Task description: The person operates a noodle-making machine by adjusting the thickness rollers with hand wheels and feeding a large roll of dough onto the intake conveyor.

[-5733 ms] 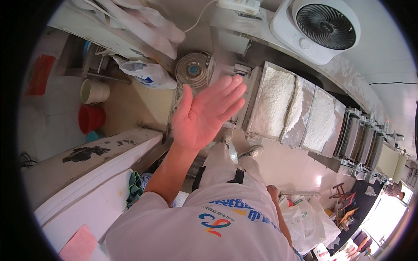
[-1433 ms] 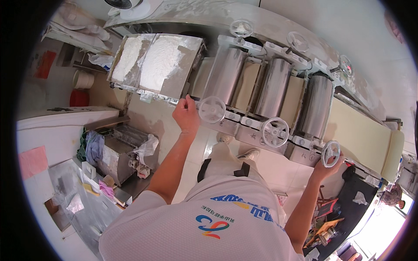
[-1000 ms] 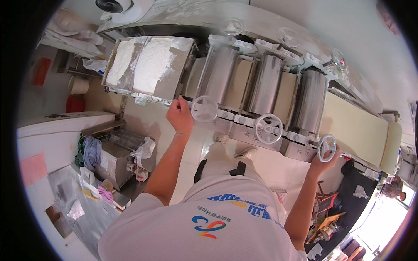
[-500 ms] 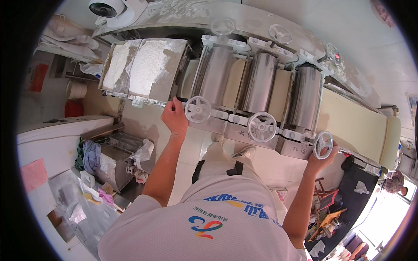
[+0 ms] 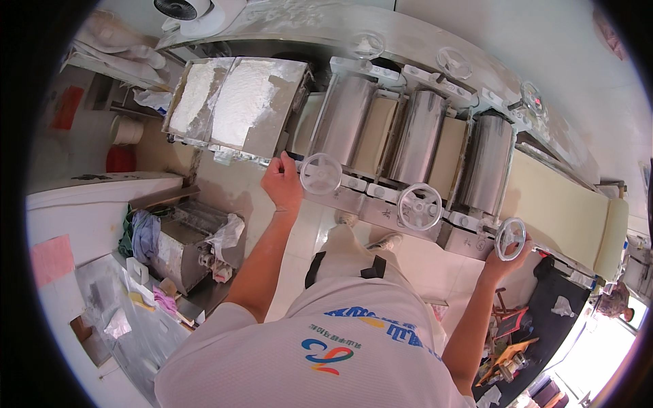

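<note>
My left hand (image 5: 282, 185) is closed at the front edge of a dough-rolling machine, just left of a metal handwheel (image 5: 321, 174); what its fingers hold, if anything, is hidden. Farther right, my right hand (image 5: 507, 264) grips the rim of another handwheel (image 5: 510, 239). A third handwheel (image 5: 420, 207) stands between them. Behind the wheels lie three shiny steel rollers (image 5: 343, 115), with pale dough sheets (image 5: 376, 132) running between them. From the last roller a wide dough sheet (image 5: 554, 197) extends right to a dough roll (image 5: 612, 238).
White flour (image 5: 245, 98) lies in a hopper tray (image 5: 279, 112) at the machine's left end. A metal machine (image 5: 183, 248) draped with cloth and plastic stands at left, near a cluttered grey table (image 5: 112, 306). Stools (image 5: 507, 357) and a dark table are at lower right. Another person (image 5: 615, 302) appears far right.
The whole view has shifted a little, so the machine sits slightly farther right and lower. Both hands keep their places, the left by the machine's edge and the right on its handwheel.
</note>
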`<state>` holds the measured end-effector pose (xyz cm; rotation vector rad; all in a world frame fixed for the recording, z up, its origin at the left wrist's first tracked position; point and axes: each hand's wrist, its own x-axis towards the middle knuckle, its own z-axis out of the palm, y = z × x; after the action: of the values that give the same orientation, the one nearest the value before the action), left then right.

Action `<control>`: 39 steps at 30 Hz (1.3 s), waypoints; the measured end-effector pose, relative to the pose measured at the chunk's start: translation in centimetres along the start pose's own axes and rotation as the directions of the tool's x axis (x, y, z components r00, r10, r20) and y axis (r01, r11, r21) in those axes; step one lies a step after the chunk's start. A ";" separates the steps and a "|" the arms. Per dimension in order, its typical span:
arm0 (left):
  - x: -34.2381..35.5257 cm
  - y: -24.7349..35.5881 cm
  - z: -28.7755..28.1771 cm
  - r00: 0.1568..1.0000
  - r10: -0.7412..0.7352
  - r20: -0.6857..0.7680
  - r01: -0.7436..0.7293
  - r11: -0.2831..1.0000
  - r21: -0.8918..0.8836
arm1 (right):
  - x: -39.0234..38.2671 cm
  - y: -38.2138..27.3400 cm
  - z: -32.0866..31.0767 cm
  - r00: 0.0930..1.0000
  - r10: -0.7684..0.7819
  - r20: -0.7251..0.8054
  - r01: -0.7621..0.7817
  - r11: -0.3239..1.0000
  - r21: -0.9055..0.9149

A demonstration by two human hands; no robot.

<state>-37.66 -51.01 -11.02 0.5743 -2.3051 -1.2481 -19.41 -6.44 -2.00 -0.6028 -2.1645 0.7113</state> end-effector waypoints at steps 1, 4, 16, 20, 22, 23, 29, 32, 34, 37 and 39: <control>0.1 -0.1 0.0 1.000 0.004 0.002 -0.004 1.000 0.006 | -0.1 0.1 0.2 0.994 0.107 -0.001 -0.107 0.991 0.082; 0.1 -0.4 -0.1 1.000 0.003 0.009 -0.003 1.000 0.017 | 0.0 -0.4 0.2 0.997 0.082 0.001 -0.082 0.997 0.015; 0.0 -0.1 -0.1 1.000 0.017 -0.001 -0.017 1.000 -0.006 | 0.2 0.1 -0.1 0.997 -0.083 -0.003 0.082 0.989 -0.126; 0.0 -0.1 -0.1 1.000 0.012 -0.002 -0.012 1.000 -0.003 | 0.2 -0.2 0.0 0.999 -0.053 0.003 0.053 0.992 -0.111; 0.0 -0.2 -0.1 1.000 0.014 0.000 -0.014 1.000 -0.001 | 0.3 -0.4 0.0 0.997 -0.083 0.006 0.083 0.985 -0.149; 0.0 -0.2 -0.1 1.000 0.015 0.001 -0.015 1.000 0.001 | 0.2 -0.4 0.0 0.999 -0.041 0.001 0.041 0.994 -0.105; 0.0 0.0 -0.2 1.000 -0.006 0.006 0.006 1.000 -0.021 | 0.2 -0.7 0.1 1.000 -0.026 -0.001 0.025 0.992 -0.127; 0.0 -0.1 -0.1 1.000 0.008 0.002 -0.008 1.000 -0.028 | 0.1 -0.2 0.0 1.000 -0.029 -0.006 0.028 0.990 -0.137; -0.1 -0.3 -0.1 1.000 0.000 0.004 0.000 1.000 -0.027 | 0.0 0.4 0.0 0.999 -0.046 -0.014 0.044 0.993 -0.105; -0.1 -0.3 -0.1 1.000 0.001 0.003 -0.001 1.000 -0.018 | 0.1 0.2 0.1 0.989 -0.150 -0.011 0.147 0.979 -0.141; -0.1 -0.3 -0.1 1.000 0.002 0.001 -0.002 1.000 -0.014 | 0.2 -0.3 0.0 0.992 -0.129 0.016 0.130 0.977 -0.171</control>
<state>-37.51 -51.22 -11.27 0.5670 -2.2955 -1.2623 -19.60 -6.56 -1.71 -0.5424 -2.2612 0.4597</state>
